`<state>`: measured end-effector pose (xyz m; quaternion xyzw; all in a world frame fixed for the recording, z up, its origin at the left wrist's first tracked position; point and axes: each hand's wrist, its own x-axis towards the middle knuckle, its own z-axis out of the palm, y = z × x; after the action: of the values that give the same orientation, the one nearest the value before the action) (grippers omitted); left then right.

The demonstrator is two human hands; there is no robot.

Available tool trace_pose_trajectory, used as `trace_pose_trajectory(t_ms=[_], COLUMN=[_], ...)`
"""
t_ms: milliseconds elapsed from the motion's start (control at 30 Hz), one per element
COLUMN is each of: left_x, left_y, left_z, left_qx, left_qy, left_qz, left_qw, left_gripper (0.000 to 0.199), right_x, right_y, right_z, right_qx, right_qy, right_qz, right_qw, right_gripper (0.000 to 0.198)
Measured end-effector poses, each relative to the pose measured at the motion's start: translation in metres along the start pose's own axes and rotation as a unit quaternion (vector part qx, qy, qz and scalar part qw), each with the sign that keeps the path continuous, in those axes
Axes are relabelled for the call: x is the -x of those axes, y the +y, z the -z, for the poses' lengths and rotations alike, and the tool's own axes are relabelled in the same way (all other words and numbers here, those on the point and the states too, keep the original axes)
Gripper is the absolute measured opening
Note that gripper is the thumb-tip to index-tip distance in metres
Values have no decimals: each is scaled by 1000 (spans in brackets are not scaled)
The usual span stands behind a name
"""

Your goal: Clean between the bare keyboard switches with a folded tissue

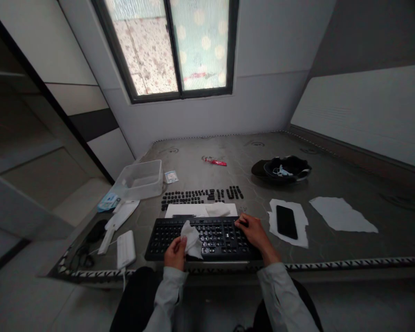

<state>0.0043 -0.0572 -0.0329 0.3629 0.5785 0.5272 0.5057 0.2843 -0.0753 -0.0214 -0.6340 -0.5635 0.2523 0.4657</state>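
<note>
A black keyboard (pixel 216 237) lies in front of me with its keycaps off, so bare switch positions show in rows. My left hand (pixel 175 253) pinches a white tissue (pixel 192 240), which hangs over the left-middle part of the keyboard. At the keyboard's upper right, my right hand (pixel 254 230) is closed with thumb and fingertips together; whatever is between them is too small to make out. Behind the keyboard, loose black keycaps (pixel 183 197) are set out in rows. A folded white tissue (pixel 217 210) rests on a white sheet (pixel 185 210) along the keyboard's back edge.
To the left are a clear plastic box (pixel 141 180), a white power strip (pixel 126 249) and a white fan-shaped object (pixel 119 221). On the right, a phone (pixel 286 222) lies on paper, with a dark cap (pixel 287 169) behind. A red packet (pixel 216 162) lies farther back.
</note>
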Motion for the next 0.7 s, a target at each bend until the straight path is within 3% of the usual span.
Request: trace_pose_trajectory(t_ms=[300, 700], left_x=[1, -12], left_y=[-1, -18], left_z=[-1, 4], left_qx=[0, 27], left_qy=[5, -21], left_qz=[0, 27], left_qw=[1000, 999], left_gripper=[56, 51], right_x=[-6, -13], right_y=[14, 6], right_z=[-2, 4], right_qx=[-18, 15], right_qy=[-20, -94], right_qz=[-42, -39], right_qw=[999, 995], right_gripper=[29, 34])
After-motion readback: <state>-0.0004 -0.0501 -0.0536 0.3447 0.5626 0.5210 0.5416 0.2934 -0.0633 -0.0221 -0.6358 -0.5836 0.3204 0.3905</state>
